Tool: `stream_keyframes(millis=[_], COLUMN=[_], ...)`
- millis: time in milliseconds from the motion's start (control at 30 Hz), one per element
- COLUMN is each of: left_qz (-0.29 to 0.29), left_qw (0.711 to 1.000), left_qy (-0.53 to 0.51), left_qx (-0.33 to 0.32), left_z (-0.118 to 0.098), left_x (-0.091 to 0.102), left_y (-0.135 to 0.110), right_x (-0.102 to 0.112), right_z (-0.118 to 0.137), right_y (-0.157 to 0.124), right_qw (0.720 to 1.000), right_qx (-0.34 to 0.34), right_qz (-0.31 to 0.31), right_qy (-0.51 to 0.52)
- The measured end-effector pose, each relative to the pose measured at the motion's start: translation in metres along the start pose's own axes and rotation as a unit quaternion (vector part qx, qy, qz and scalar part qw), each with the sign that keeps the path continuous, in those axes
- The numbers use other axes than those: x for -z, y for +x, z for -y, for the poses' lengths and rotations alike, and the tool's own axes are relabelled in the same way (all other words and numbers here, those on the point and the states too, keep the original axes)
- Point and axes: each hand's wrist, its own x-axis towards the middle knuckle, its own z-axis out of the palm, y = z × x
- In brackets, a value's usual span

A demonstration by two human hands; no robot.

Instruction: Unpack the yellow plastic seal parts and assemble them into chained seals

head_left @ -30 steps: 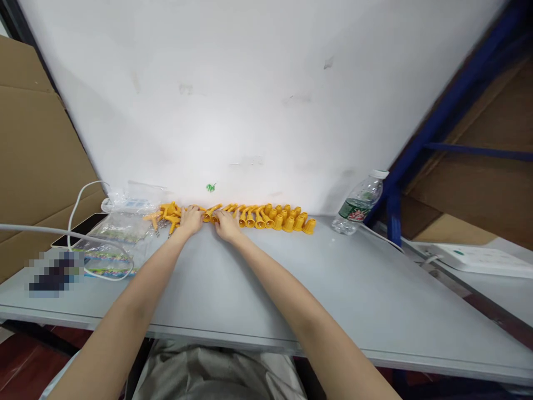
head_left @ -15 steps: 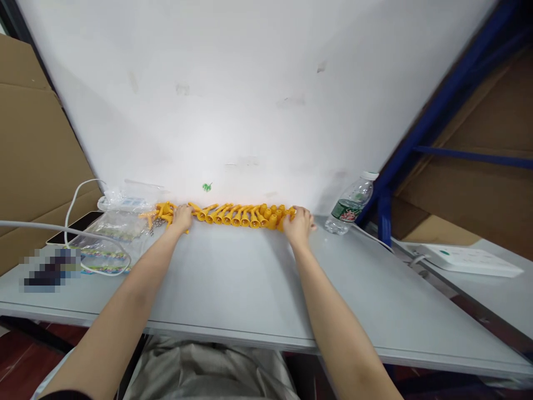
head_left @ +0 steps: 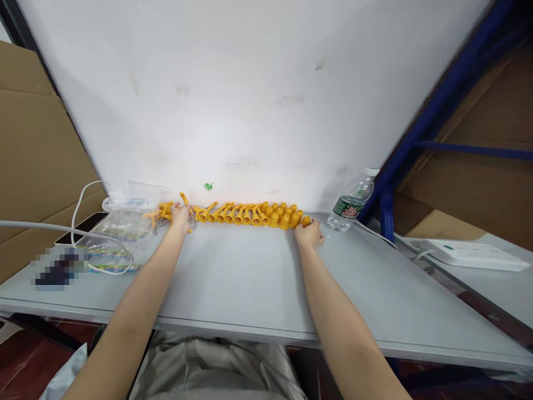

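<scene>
My left hand point(head_left: 180, 219) is closed at the left end of the row, with a yellow stick-shaped piece point(head_left: 184, 198) poking up from its fingers. Around it lie more yellow pieces point(head_left: 165, 209), some with small metal chains. My right hand point(head_left: 308, 233) has its fingers closed on a yellow cup-shaped piece point(head_left: 306, 221) at the row's right end. Between my hands, several yellow horn-shaped pieces point(head_left: 237, 218) lean side by side, flared mouths facing me. To their right, several small yellow cups point(head_left: 283, 221) stand mouth down in a cluster.
A plastic bottle point(head_left: 350, 206) leans against the white board point(head_left: 258, 100) at right. Clear plastic bags point(head_left: 125, 228), a white cable point(head_left: 75, 214) and a dark phone point(head_left: 83, 228) lie at left. A white power strip point(head_left: 478, 254) sits far right.
My right hand has moved right and toward me, uncovering the cups, and now grips one. In my left hand a yellow stick-shaped piece now points up. The view has shifted slightly.
</scene>
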Motion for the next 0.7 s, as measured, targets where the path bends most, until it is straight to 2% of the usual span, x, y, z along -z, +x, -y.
stream_keyframes(millis=[100,200,367,433,533,600,700], left_qz=[0.010,0.000,0.028,0.041,0.064,0.080,0.099], left_qw=[0.999,0.999,0.999,0.998,0.995,0.993,0.990], left_qy=[-0.017,-0.004,-0.021,-0.037,-0.048,-0.049,-0.061], left_qx=[0.048,0.047,0.030,0.039,0.057,0.065,0.074], left_z=[0.006,0.014,0.020,0.020,0.019,0.018,0.017], left_x=[-0.003,-0.003,-0.002,-0.002,-0.002,-0.002,-0.002], left_y=[-0.018,-0.033,-0.047,-0.050,-0.054,-0.056,-0.058], right_x=[-0.001,-0.003,0.001,0.005,0.010,0.009,0.002], right_z=[0.000,-0.002,-0.002,0.007,0.032,0.051,0.071], right_y=[0.001,0.001,-0.001,-0.005,-0.021,-0.039,-0.070], right_qw=[1.000,1.000,0.996,0.991,0.966,0.939,0.885], right_qx=[-0.002,0.004,0.016,0.071,0.219,0.315,0.437], right_qz=[0.011,-0.002,-0.078,-0.102,-0.093,-0.041,0.108], right_qy=[-0.023,-0.023,0.032,0.055,0.104,0.129,0.116])
